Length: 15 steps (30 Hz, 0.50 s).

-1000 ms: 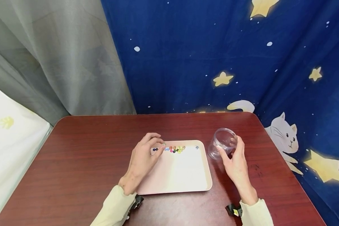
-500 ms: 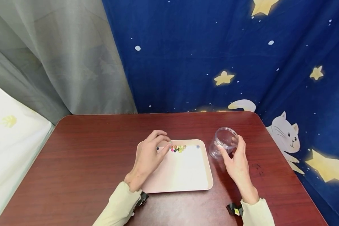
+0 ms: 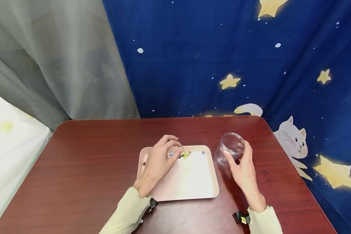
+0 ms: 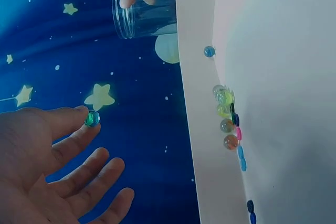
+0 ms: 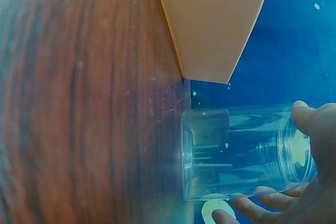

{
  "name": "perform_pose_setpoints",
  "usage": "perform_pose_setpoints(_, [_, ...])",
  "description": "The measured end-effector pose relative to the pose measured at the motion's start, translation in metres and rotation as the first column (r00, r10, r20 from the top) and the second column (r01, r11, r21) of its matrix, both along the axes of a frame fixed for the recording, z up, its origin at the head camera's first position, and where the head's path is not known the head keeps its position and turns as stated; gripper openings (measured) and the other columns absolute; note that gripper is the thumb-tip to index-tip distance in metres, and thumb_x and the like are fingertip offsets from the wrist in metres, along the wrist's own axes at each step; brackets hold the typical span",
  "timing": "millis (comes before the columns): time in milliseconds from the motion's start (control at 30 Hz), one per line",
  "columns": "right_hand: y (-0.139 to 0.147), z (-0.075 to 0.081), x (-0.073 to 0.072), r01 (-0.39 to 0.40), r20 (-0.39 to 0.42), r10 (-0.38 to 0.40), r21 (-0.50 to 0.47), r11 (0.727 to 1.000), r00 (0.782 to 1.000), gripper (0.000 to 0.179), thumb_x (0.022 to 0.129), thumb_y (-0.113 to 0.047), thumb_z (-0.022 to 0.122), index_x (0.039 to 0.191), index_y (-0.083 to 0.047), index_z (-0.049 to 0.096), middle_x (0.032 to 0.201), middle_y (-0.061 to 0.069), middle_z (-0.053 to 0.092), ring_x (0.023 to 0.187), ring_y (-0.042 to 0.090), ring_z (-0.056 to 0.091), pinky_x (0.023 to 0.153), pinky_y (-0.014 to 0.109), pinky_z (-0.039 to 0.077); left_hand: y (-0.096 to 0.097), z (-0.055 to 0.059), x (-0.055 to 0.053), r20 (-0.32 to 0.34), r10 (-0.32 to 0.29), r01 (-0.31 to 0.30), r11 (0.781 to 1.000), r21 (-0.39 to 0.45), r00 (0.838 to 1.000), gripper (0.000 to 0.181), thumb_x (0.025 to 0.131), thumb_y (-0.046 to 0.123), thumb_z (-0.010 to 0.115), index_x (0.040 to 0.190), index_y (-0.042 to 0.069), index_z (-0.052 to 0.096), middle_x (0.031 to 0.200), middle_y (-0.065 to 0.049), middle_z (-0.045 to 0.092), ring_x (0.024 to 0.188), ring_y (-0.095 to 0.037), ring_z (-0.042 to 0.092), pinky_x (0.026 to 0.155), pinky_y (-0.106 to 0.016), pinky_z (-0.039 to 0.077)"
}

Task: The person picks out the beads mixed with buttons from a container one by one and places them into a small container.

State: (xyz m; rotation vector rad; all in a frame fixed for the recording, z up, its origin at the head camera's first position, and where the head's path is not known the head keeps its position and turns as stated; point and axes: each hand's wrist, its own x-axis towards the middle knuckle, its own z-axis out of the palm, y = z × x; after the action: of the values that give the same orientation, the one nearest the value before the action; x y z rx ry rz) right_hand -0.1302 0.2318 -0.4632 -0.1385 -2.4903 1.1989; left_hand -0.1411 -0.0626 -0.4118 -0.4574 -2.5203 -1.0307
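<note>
Between the thumb and index finger, my left hand [image 3: 158,162] pinches a green glass marble [image 4: 92,118], held above the far side of the pink tray [image 3: 190,187]. My left hand's other fingers spread loosely in the left wrist view. Along the tray's far edge lie several glass marbles [image 4: 231,142] and small flat coloured pieces like buttons [image 4: 241,152]; my left hand hides some of them in the head view. My right hand [image 3: 245,169] grips a clear plastic jar [image 5: 236,150] near its open rim. The jar stands on the table right of the tray, with nothing visible inside.
A dark red wooden table [image 3: 90,169] carries the tray and jar. Behind it hang a grey curtain [image 3: 67,65] and a blue star-patterned curtain [image 3: 187,65]. One blue marble [image 3: 203,152] sits apart near the tray's far right corner.
My left hand has moved right over the tray's far side with the marble still pinched, uncovering a dark piece at the left. My right hand and the jar have stayed in place.
</note>
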Motion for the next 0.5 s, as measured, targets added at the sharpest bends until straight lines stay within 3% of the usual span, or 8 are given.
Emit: perform_pose_setpoints(500, [-0.0021, -0.0016, 0.0005, 0.005, -0.011, -0.005, 0.002, 1.000, 1.000, 0.080, 0.094, -0.020, 0.078, 0.157, -0.011, 0.029, 0.147, 0.020, 0.045, 0.119, 0.037, 0.059, 0.096, 0.059, 0.054, 0.0076, -0.0035, -0.0003, 0.012, -0.026, 0.026, 1.000, 0.012, 1.000, 0.005, 0.093, 0.024, 0.079, 0.097, 0.022, 0.077, 0.121, 0.003, 0.069, 0.096, -0.016, 0.072, 0.075, -0.031, 0.057])
